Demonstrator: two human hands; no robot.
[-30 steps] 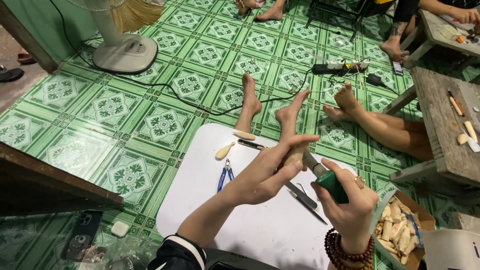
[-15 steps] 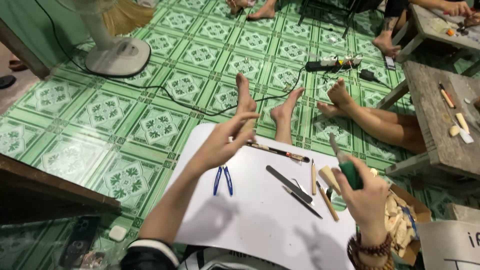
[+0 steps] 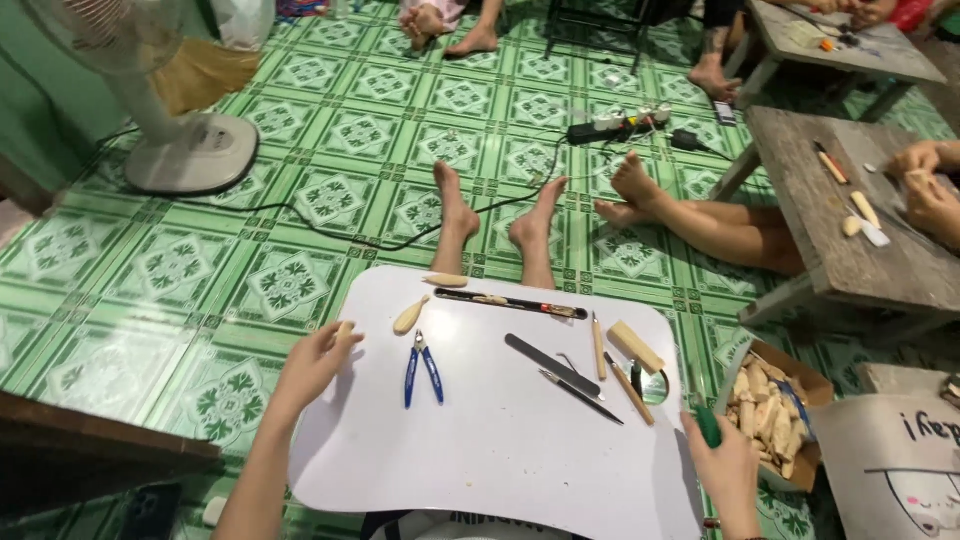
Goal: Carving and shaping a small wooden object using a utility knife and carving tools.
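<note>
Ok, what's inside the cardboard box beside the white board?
The cardboard box holds a heap of pale carved wood pieces and something blue. Whatever lies beneath the heap is covered.

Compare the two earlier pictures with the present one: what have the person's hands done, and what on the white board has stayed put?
Both hands have drawn apart from over the middle of the white board. The left hand has gone to its left edge, holding a small wooden piece. The right hand has dropped to the right edge, still gripping the green-handled tool. The blue pliers and the metal file lie as before.
</note>
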